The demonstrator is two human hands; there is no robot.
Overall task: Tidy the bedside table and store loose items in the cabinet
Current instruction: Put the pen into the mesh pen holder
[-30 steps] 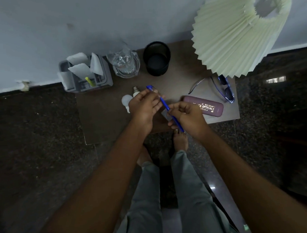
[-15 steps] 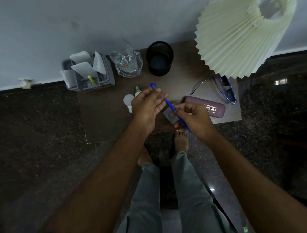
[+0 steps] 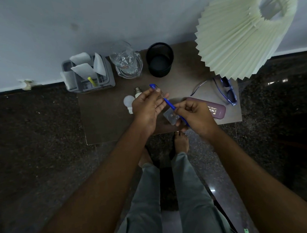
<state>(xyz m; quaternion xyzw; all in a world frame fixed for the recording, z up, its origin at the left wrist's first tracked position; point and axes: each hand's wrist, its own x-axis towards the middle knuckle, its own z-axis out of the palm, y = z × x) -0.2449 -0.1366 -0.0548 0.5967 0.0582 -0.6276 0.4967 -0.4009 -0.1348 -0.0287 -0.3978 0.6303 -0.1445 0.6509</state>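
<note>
A blue pen (image 3: 168,104) lies slanted between both hands above the brown bedside table (image 3: 104,123). My left hand (image 3: 147,108) holds its upper end with loosely curled fingers; the pen's tip end sticks out past them. My right hand (image 3: 194,116) pinches the lower part of the pen. Under the hands a small clear packet (image 3: 169,115) lies on the table. A purple glasses case (image 3: 216,111) sits just right of my right hand, partly hidden by it.
At the back stand a grey organiser (image 3: 108,83) with papers and a yellow marker, a glass jug (image 3: 126,61) and a black mesh cup (image 3: 160,60). Two bulbs (image 3: 129,101) lie left of my left hand. Blue glasses (image 3: 227,91) lie under the pleated lampshade (image 3: 243,30).
My left hand's fingers have loosened around the pen's top. My right hand has shifted slightly right along the pen, which uncovers the clear packet. The items on the table have not moved.
</note>
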